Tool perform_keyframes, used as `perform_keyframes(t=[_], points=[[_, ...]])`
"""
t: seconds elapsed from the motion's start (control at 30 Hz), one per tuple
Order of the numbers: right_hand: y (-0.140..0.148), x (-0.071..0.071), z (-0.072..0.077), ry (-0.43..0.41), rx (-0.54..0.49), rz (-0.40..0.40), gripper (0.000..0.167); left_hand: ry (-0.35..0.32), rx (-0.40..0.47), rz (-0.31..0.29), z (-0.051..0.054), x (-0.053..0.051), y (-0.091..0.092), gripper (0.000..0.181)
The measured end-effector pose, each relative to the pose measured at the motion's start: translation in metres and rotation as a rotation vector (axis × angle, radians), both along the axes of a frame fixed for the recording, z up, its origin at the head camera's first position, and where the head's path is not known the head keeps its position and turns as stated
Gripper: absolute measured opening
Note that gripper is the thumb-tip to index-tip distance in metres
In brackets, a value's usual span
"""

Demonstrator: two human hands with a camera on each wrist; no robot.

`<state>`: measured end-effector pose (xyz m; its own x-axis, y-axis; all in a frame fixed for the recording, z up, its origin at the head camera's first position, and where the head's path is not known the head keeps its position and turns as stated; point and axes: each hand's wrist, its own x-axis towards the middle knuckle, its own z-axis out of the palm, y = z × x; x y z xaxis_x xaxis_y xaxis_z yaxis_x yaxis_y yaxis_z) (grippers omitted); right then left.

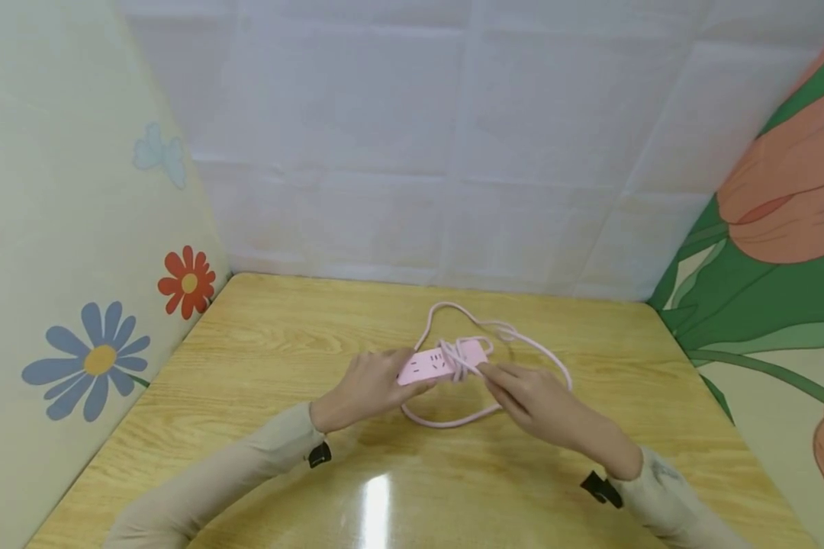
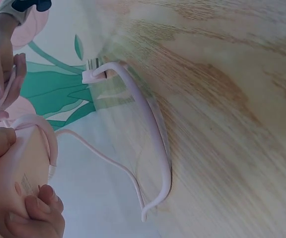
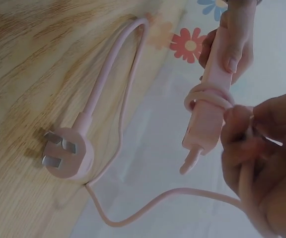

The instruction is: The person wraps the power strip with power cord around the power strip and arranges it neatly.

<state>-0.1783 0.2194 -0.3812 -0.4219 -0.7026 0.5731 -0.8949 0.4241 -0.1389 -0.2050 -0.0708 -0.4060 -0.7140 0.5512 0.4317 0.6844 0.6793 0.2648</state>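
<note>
A pink power strip (image 1: 426,367) is held above the table by my left hand (image 1: 371,385), which grips its left end. Several turns of its pink cord (image 1: 456,358) wrap around the strip's right part. My right hand (image 1: 539,404) pinches the cord just beside those turns. The free cord (image 3: 125,99) loops out over the table. At its end a round three-prong plug (image 3: 68,153) shows in the right wrist view, lying on the tabletop. In the left wrist view, the left fingers (image 2: 38,210) curl around the strip's body.
The wooden table (image 1: 281,320) has a bright reflection near its front. A white sheet (image 1: 357,137) hangs behind it. Flower-printed panels stand at the left (image 1: 62,229) and the right (image 1: 783,305). Both wrists carry black straps (image 1: 319,455).
</note>
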Motion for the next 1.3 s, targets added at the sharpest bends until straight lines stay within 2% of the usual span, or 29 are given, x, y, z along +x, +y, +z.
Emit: perform_keyframes(t=[0.2,0.4,0.47,0.53,0.63,0.77,0.93,1.03,1.2,1.3], points=[[0.010,-0.001,0.000,-0.235,0.069,0.021,0.043,0.012,0.012,-0.011,0.001,0.002,-0.001,0.048],[0.019,-0.002,0.001,-0.602,0.115,0.051,0.047,0.006,0.029,-0.001,0.003,0.002,-0.002,0.046],[0.022,-0.003,0.000,-0.685,0.102,0.074,0.047,0.001,0.029,0.001,0.004,0.002,-0.001,0.045],[0.023,-0.005,-0.002,-0.723,0.086,0.106,0.047,-0.001,0.029,0.001,0.005,0.002,-0.001,0.045],[0.023,-0.009,-0.006,-0.760,0.041,0.205,0.044,0.007,0.031,-0.005,0.006,0.003,-0.001,0.045],[0.019,-0.012,-0.010,-0.842,0.013,0.283,0.038,0.042,0.036,-0.020,0.005,0.004,-0.002,0.046],[0.017,-0.012,-0.013,-0.897,0.020,0.298,0.038,0.045,0.043,-0.024,0.005,0.004,-0.002,0.048],[0.018,-0.012,-0.015,-0.916,0.049,0.282,0.043,0.031,0.050,-0.025,0.005,0.004,-0.003,0.047],[0.021,-0.011,-0.019,-0.994,0.108,0.279,0.055,0.029,0.049,-0.031,0.004,0.006,-0.003,0.044],[0.020,-0.013,-0.022,-1.008,0.109,0.300,0.051,0.040,0.051,-0.030,0.005,0.006,-0.003,0.044]])
